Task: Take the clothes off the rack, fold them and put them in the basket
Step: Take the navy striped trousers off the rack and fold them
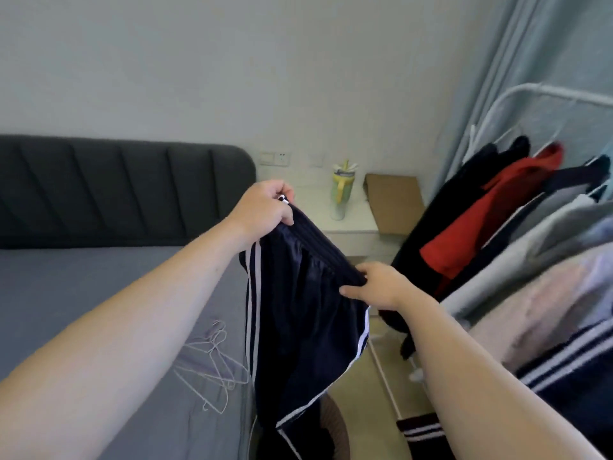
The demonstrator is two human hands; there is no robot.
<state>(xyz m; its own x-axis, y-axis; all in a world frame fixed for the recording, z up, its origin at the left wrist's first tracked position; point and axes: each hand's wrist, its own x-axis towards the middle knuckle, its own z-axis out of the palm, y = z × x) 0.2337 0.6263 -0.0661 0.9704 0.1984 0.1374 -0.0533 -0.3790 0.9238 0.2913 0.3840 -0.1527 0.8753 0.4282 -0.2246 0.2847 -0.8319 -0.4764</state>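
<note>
Your left hand (265, 207), mid-frame, has its fingers curled round one end of the waistband of the shorts (298, 310). Your right hand (378, 287), lower and to the right, pinches the other end between thumb and fingers. The waistband therefore runs on a slant from upper left to lower right between your two grips. The legs hang straight down from it toward the bottom of the frame, apart from the rack (564, 92) at the right edge. The bed (99, 293) lies left of the cloth, nearer your left hand (hangers (212, 366) lie on it near the edge), so laying the shorts flat likely calls for a swing leftward. A dark mesh shape under the hem may be the basket (335, 426), but too little shows to tell.
</note>
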